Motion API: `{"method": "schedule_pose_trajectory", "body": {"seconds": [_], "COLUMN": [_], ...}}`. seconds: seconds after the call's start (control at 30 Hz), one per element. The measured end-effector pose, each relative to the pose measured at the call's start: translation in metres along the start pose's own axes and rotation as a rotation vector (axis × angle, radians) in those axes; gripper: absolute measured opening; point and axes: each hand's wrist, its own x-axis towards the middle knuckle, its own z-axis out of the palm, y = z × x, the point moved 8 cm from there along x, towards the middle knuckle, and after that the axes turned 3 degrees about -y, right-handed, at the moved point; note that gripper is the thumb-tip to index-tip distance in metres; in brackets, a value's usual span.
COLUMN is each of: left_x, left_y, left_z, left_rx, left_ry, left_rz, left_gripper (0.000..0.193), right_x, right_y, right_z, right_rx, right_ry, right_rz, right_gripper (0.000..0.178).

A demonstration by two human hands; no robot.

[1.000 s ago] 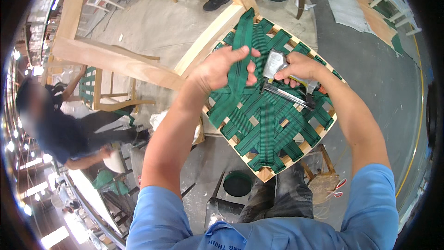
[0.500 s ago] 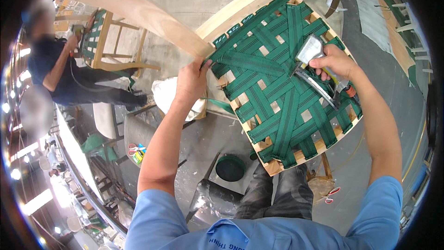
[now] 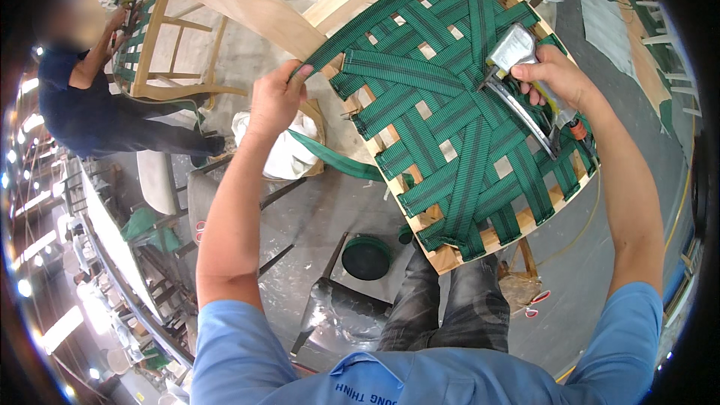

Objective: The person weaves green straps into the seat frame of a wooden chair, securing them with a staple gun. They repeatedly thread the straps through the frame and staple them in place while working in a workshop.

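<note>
A wooden chair frame in front of me carries a seat of woven green webbing, with diagonal bands crossing near its middle. My left hand is closed, pinching a green webbing strap just beyond the frame's left corner. That strap runs taut along the far side of the seat. In my right hand is a pneumatic staple gun, its fingers wrapped around the grip. The gun lies over the right part of the webbing; whether its nose touches the bands I cannot tell.
A loose green strap trails from a white sack on the left. Below stand a dark round stool or container and a plastic-covered chair. Red-handled scissors lie right of my legs. A co-worker works on another chair.
My left hand has moved left, off the frame's corner, drawing the strap out with it. The staple gun stays over the webbing in my right hand. The view has shifted slightly.
</note>
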Motion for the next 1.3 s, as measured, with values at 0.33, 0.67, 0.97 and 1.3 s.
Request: {"method": "schedule_pose_trajectory", "body": {"seconds": [0.33, 0.67, 0.97, 1.3], "left_x": [0.022, 0.025, 0.025, 0.036], "left_y": [-0.006, -0.006, 0.003, 0.021], "left_z": [-0.009, -0.005, -0.009, -0.012], "left_rx": [0.118, 0.11, 0.111, 0.168], "left_ry": [-0.122, -0.154, -0.13, -0.205], "left_rz": [0.181, 0.234, 0.418, 0.354], "left_gripper": [0.025, 0.029, 0.023, 0.026], "right_x": [-0.001, -0.004, -0.006, -0.024], "right_y": [-0.001, 0.0, -0.008, -0.016], "right_z": [-0.001, 0.0, 0.001, -0.002], "right_rx": [-0.036, -0.055, -0.011, -0.007], "right_ry": [0.054, 0.049, 0.034, 0.002], "right_rz": [-0.041, -0.037, 0.022, 0.07], "right_gripper": [0.054, 0.05, 0.05, 0.051]}}
